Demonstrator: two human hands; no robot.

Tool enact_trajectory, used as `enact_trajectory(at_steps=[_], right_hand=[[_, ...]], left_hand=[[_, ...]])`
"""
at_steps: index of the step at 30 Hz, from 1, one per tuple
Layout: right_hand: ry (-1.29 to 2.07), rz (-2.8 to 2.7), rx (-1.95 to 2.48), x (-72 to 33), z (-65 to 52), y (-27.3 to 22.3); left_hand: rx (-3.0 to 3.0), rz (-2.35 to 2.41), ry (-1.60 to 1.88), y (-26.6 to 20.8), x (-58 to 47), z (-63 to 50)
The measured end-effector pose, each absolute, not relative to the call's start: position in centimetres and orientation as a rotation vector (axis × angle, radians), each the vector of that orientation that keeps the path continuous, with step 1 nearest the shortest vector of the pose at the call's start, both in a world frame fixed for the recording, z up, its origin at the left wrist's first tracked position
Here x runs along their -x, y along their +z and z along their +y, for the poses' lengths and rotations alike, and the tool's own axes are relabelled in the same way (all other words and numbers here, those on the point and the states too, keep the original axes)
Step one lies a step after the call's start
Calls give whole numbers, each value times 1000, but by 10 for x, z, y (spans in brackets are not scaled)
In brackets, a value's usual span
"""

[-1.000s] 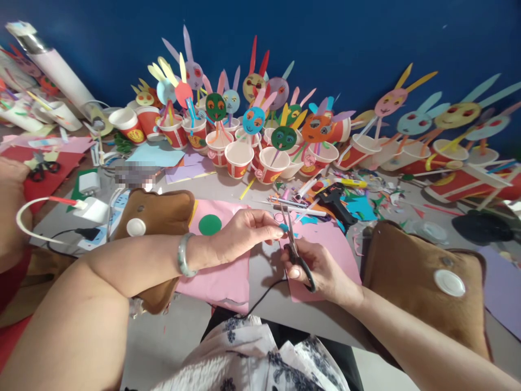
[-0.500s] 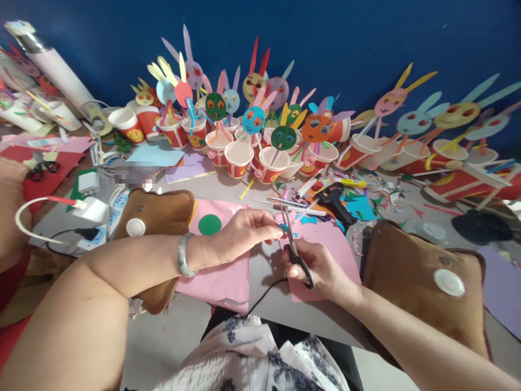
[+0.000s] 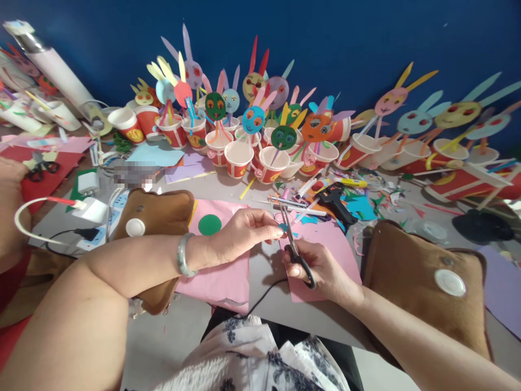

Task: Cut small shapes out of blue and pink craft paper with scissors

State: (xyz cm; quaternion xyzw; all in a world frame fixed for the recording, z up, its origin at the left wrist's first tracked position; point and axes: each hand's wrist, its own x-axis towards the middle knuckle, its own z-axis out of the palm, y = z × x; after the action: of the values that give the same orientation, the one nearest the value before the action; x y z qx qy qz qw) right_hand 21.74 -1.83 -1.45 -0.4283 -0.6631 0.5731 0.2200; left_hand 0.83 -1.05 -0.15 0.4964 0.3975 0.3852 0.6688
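Between the thumb and fingers of my left hand is pinched a small piece of blue paper. My right hand grips black-handled scissors, their blades pointing up and away from me, right at the blue piece. Whether the blades are cutting into it is too small to tell. Below my hands lie sheets of pink paper, one on each side. A green paper circle rests on the left pink sheet, beyond my left wrist.
Paper cups with paper rabbit heads line the back by the blue wall. A black glue gun lies among paper scraps. Brown plush pouches flank the pink sheets. At far left are a power strip and another person's arm.
Almost nothing differs. The scissors and my right hand have shifted very slightly; my left hand keeps its pinch on the blue paper.
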Motion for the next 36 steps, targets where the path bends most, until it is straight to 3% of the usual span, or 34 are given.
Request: enact_trajectory(at_steps=[21, 36], right_hand=[[1532, -1902, 1125, -222, -18, -17], [1852, -1917, 1107, -231, -15, -8]], left_hand=[[-1124, 825, 945, -2, -8, -8], [-1329, 883, 807, -1, -3, -4]])
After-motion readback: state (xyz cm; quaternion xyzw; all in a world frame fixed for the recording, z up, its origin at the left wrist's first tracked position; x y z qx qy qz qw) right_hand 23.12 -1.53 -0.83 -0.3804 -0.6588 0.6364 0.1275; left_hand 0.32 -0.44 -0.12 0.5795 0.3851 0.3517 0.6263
